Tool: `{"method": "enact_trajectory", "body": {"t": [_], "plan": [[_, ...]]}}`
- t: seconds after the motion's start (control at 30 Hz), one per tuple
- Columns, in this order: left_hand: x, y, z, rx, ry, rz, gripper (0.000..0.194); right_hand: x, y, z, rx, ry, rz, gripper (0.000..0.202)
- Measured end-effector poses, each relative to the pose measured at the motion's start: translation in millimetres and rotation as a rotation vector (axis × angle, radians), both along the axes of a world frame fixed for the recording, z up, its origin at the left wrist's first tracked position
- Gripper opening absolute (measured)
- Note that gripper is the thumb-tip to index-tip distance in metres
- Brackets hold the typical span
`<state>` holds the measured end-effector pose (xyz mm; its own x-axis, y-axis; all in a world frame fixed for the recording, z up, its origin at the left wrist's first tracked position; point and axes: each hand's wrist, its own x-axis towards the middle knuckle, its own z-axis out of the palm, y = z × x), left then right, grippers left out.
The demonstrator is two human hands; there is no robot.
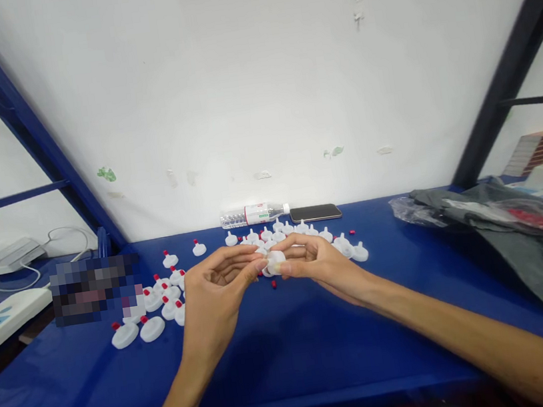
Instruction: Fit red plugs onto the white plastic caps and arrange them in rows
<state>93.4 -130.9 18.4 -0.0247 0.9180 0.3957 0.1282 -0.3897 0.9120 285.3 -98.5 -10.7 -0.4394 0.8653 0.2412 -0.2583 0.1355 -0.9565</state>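
Observation:
Between both hands, above the blue table, is a white plastic spout cap [276, 261]. My right hand [317, 258] pinches its round base between thumb and fingers. From the other side, my left hand [216, 282] closes its thumb and fingertips at the cap's narrow end; whether a small red tip is also in them is hidden. Behind the hands lie several white spout caps [360, 252] with bare spouts. Left of my left hand stand several like caps with red tips [152, 329]. A loose small red tip [273, 285] lies just below the held cap.
Against the wall lie a clear plastic bottle [257, 214] and a dark phone [315, 213]. Grey plastic bags [475, 212] cover the table's right side. A power strip [9, 318] and cables are at far left. Blue frame posts [33, 126] rise at the sides.

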Motion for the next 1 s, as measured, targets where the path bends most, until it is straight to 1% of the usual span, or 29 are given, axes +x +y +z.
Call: {"method": "enact_trajectory", "body": {"t": [0.1, 0.17, 0.23, 0.3, 0.33, 0.4, 0.5, 0.53, 0.57, 0.63, 0.73, 0.83, 1.0], "plan": [[2, -1, -0.5, 0.010, -0.022, -0.001, 0.023, -3, -1, -4.1, -0.078, 0.077, 0.102, 0.036], [4, -1, -1.6, 0.048, -0.019, 0.020, 0.018, -4, -1, -6.4, -0.097, 0.090, 0.130, 0.037], [5, -2, -2.4, 0.076, 0.012, 0.045, 0.014, -4, 0, -7.1, -0.082, 0.050, 0.135, 0.038], [3, -1, -2.8, 0.077, 0.069, 0.068, 0.011, -3, 1, -6.2, -0.037, -0.037, 0.120, 0.036], [1, 0, -3.0, 0.068, 0.108, 0.076, 0.010, -3, 2, -5.7, 0.003, -0.099, 0.093, 0.034], [-6, 2, -3.9, 0.044, 0.226, 0.072, 0.011, -2, 3, -6.2, 0.150, -0.272, -0.047, 0.029], [-15, 7, -7.3, -0.004, 0.488, 0.024, 0.009, 1, 7, -13.0, 0.509, -0.579, -0.325, 0.025], [-17, 9, -8.9, -0.025, 0.584, 0.012, 0.007, 2, 8, -16.5, 0.621, -0.660, -0.379, 0.022], [-19, 11, -10.4, -0.049, 0.674, 0.002, 0.007, 3, 10, -20.2, 0.715, -0.723, -0.402, 0.023], [-21, 14, -13.0, -0.092, 0.831, -0.010, 0.008, 4, 14, -26.7, 0.851, -0.817, -0.386, 0.031], [-25, 15, -14.1, -0.129, 0.978, 0.001, 0.012, 5, 18, -32.3, 0.967, -0.928, -0.319, 0.038], [-33, 14, -10.8, -0.175, 1.061, 0.038, 0.013, 4, 20, -34.1, 0.989, -0.948, -0.283, 0.036], [-51, 17, -1.9, -0.237, 1.191, 0.068, 0.010, 4, 20, -33.8, 0.961, -0.883, -0.321, 0.024]]}}
